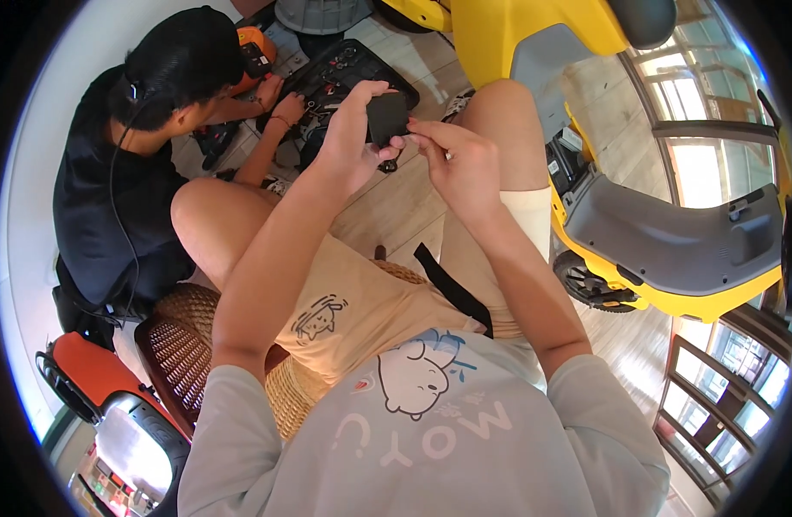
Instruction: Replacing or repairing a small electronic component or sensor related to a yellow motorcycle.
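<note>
Here in the room, bright daylight enters from the windows [699, 172] at right, their panes bleached nearly white. Pale glare lies on the floor [621, 366] at lower right; a white patch burns out detail beside the red scooter [99, 366] at lower left. The co-worker's black shirt [90, 202] shows few folds, and the dark object [387, 119] little surface detail. The left hand [354, 129] and right hand [465, 159] appear fairly sharp. Toward the black circular rim, window frames bow and blue fringes appear.
</note>
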{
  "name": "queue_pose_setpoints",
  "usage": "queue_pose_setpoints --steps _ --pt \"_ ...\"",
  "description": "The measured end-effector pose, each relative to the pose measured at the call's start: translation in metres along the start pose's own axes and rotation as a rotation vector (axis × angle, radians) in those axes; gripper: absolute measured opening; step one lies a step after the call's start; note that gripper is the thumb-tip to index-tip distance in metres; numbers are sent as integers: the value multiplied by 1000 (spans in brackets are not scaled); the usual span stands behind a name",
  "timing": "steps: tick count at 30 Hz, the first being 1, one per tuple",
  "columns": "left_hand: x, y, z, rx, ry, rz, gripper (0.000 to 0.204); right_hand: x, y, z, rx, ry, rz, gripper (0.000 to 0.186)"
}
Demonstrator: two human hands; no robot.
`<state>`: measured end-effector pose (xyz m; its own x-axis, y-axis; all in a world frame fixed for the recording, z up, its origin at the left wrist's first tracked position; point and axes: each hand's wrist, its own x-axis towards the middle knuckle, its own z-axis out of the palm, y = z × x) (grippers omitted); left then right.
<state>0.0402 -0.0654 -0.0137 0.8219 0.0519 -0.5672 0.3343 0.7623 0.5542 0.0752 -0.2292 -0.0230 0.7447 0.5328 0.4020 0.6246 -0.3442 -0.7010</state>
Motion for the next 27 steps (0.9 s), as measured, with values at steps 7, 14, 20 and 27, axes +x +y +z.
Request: queue_pose_setpoints --steps 7,14,20,27 --pt "0 0 4 -17 -36 23 35 2 -2 1 156 25 205 9" --pt "-2 0 8 16 -50 77 35 2 3 0 168 28 245 13" --pt "-7 0 12 26 -38 69 35 3 6 1 181 110 219 12" --pt "-6 -5 9 22 -4 57 36 4 8 3 460 94 400 9"
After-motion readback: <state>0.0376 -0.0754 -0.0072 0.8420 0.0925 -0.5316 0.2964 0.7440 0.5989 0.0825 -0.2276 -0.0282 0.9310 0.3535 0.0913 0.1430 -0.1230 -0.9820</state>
